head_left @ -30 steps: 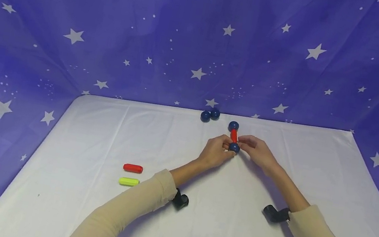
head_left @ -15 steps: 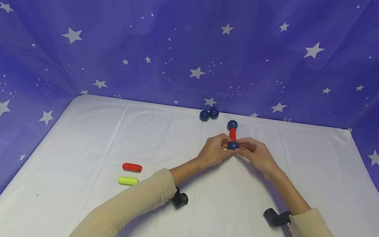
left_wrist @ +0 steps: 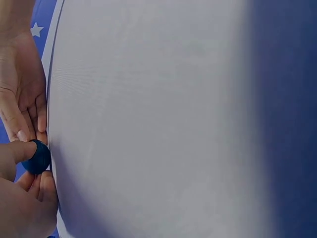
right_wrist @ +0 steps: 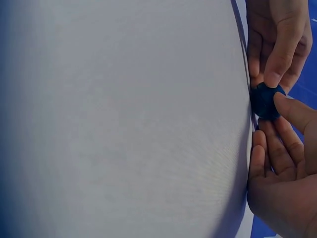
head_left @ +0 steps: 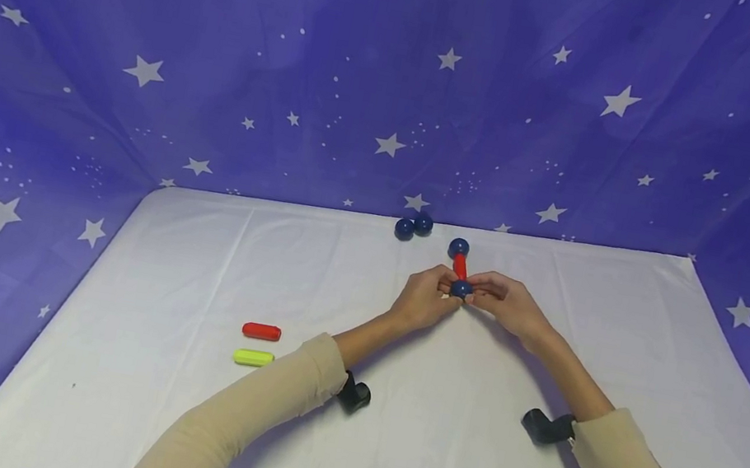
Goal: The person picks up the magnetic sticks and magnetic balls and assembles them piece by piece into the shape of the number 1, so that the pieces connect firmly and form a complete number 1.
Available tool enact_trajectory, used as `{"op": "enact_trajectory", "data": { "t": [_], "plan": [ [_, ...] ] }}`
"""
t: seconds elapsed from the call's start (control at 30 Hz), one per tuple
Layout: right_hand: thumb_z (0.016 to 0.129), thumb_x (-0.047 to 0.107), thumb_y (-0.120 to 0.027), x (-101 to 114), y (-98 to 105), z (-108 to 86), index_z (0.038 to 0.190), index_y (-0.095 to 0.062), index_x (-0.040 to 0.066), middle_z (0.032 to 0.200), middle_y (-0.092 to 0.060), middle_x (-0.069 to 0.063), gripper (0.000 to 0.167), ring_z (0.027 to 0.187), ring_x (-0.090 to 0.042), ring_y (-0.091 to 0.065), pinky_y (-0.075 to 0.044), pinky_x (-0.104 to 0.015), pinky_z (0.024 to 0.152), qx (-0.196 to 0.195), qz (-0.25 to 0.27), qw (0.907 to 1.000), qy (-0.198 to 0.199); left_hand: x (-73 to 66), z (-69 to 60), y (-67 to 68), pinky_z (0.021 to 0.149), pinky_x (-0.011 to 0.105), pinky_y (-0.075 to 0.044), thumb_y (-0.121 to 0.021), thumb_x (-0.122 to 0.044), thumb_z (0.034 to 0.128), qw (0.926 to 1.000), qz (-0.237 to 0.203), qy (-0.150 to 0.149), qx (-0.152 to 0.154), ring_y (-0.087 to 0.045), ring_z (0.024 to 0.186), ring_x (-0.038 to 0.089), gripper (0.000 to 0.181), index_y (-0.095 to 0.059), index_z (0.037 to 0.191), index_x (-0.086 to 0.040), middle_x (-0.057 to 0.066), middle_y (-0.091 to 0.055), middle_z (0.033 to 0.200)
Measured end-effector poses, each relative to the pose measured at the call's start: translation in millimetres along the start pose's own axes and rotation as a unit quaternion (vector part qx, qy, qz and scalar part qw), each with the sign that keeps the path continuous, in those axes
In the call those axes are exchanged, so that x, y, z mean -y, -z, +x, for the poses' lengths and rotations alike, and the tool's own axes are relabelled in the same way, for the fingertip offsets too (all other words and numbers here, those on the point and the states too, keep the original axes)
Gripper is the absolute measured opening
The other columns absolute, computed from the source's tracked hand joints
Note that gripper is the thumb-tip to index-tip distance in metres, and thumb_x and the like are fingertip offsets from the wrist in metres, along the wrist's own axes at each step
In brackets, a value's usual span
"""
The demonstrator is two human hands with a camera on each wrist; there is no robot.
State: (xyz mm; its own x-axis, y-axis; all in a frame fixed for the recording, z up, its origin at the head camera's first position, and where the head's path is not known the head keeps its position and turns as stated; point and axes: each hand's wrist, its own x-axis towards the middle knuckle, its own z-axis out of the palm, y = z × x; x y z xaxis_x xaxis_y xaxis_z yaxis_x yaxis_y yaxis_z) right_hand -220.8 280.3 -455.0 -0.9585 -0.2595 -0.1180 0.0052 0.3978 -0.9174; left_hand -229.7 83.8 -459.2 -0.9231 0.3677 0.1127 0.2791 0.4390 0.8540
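Note:
In the head view a red rod [head_left: 460, 267] joins a far blue ball [head_left: 459, 247] to a near blue ball [head_left: 461, 289]. My left hand [head_left: 425, 300] pinches the near ball from the left, its thumb on the near side. From the right, my right hand [head_left: 511, 307] holds the same ball with thumb and fingers. Both wrist views show this blue ball [left_wrist: 37, 157] [right_wrist: 267, 101] between the two hands; the rod is hidden there.
Two blue balls [head_left: 404, 228] [head_left: 423, 225] sit together at the back edge of the white table [head_left: 425, 460]. At left lie a red rod [head_left: 261, 331] and a yellow-green rod [head_left: 253, 358]. Black wrist devices [head_left: 356, 395] [head_left: 546, 428] show beside both sleeves.
My right hand has moved slightly down and its thumb has come onto the near ball. My left hand keeps its grip, almost still.

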Motion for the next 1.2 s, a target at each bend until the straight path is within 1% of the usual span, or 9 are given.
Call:
{"op": "enact_trajectory", "data": {
  "t": [0.1,0.2,0.37,0.5,0.63,0.73,0.9,1.07,1.2],
  "plan": [
    [0.096,0.014,-0.069,0,0,0.3,0.128,-0.062,0.0,0.121,-0.066,-0.018,0.036,0.114,-0.028,-0.06,-0.046,-0.033,0.097,0.003,0.003,1.0,-0.002,0.7,-0.9,1.5,0.086,0.017,-0.049,-0.075,-0.006,0.0862,1.0,-0.004,0.003,-0.004,-0.068,0.098,0.017,0.035,-0.064,0.118,0.001,0.011,-0.071,0.106],
    [0.096,0.014,-0.069,0,1,0.7,0.129,-0.061,-0.001,0.122,-0.066,-0.019,0.037,0.116,-0.029,-0.059,-0.046,-0.033,0.097,0.006,0.003,1.0,-0.005,1.8,-2.6,5.3,0.084,0.018,-0.05,-0.076,-0.007,0.0863,0.9998,-0.011,0.014,-0.009,-0.068,0.097,0.018,0.036,-0.063,0.12,0.001,0.011,-0.07,0.106],
    [0.095,0.017,-0.07,1,1,0.9,0.129,-0.061,-0.001,0.123,-0.065,-0.019,0.04,0.116,-0.03,-0.058,-0.044,-0.036,0.098,0.002,-0.002,1.0,-0.009,1.6,-9.1,21.3,0.086,0.023,-0.051,-0.076,-0.006,0.0867,0.999,-0.033,0.022,-0.018,-0.067,0.1,0.024,0.038,-0.062,0.121,0.004,0.016,-0.068,0.109],
    [0.095,0.019,-0.071,1,1,0.9,0.13,-0.061,0.0,0.124,-0.065,-0.019,0.042,0.115,-0.029,-0.057,-0.044,-0.038,0.097,-0.002,-0.01,0.9999,-0.012,-0.1,-17.0,40.5,0.091,0.027,-0.051,-0.074,-0.004,0.0883,0.9977,-0.062,0.014,-0.023,-0.065,0.106,0.028,0.041,-0.059,0.124,0.007,0.021,-0.066,0.115],
    [0.095,0.021,-0.071,0,0,1.6,0.131,-0.06,0.0,0.125,-0.064,-0.018,0.043,0.116,-0.029,-0.056,-0.044,-0.04,0.098,-0.002,-0.015,0.9998,-0.015,-2.0,-25.8,61.2,0.094,0.029,-0.05,-0.073,-0.006,0.09,0.9968,-0.073,0.011,-0.03,-0.064,0.11,0.029,0.041,-0.058,0.127,0.006,0.022,-0.064,0.119],
    [0.095,0.021,-0.071,0,1,1.7,0.131,-0.06,0.0,0.126,-0.064,-0.018,0.044,0.117,-0.029,-0.056,-0.044,-0.041,0.098,-0.002,-0.016,0.9997,-0.019,-3.4,-32.8,75.9,0.096,0.032,-0.049,-0.073,-0.007,0.0903,0.997,-0.067,0.006,-0.036,-0.063,0.111,0.028,0.041,-0.058,0.127,0.003,0.022,-0.064,0.12],
    [0.095,0.02,-0.071,-2,1,2.1,0.131,-0.06,0.0,0.126,-0.064,-0.019,0.043,0.117,-0.029,-0.056,-0.045,-0.035,0.095,0.001,-0.014,0.9997,-0.02,-3.5,-46.2,100.3,0.097,0.038,-0.049,-0.073,-0.009,0.0906,0.9971,-0.057,-0.003,-0.049,-0.063,0.111,0.028,0.039,-0.06,0.126,0.0,0.016,-0.066,0.117],
    [0.094,0.02,-0.072,-2,2,2.2,0.13,-0.06,-0.001,0.125,-0.065,-0.018,0.043,0.116,-0.028,-0.057,-0.046,-0.03,0.092,0.005,-0.01,0.9998,-0.016,-1.2,-60.0,126.1,0.097,0.037,-0.049,-0.073,-0.011,0.0913,0.9975,-0.037,-0.001,-0.059,-0.062,0.112,0.025,0.035,-0.061,0.124,-0.002,0.011,-0.066,0.117],
    [0.094,0.019,-0.072,-2,3,2.3,0.13,-0.061,-0.001,0.125,-0.065,-0.019,0.042,0.117,-0.028,-0.057,-0.045,-0.031,0.093,0.005,-0.01,0.9998,-0.016,4.3,-72.9,144.4,0.097,0.035,-0.049,-0.073,-0.012,0.0912,0.9973,-0.02,-0.002,-0.07,-0.062,0.111,0.022,0.033,-0.063,0.122,-0.004,0.009,-0.066,0.117]
  ]
}}
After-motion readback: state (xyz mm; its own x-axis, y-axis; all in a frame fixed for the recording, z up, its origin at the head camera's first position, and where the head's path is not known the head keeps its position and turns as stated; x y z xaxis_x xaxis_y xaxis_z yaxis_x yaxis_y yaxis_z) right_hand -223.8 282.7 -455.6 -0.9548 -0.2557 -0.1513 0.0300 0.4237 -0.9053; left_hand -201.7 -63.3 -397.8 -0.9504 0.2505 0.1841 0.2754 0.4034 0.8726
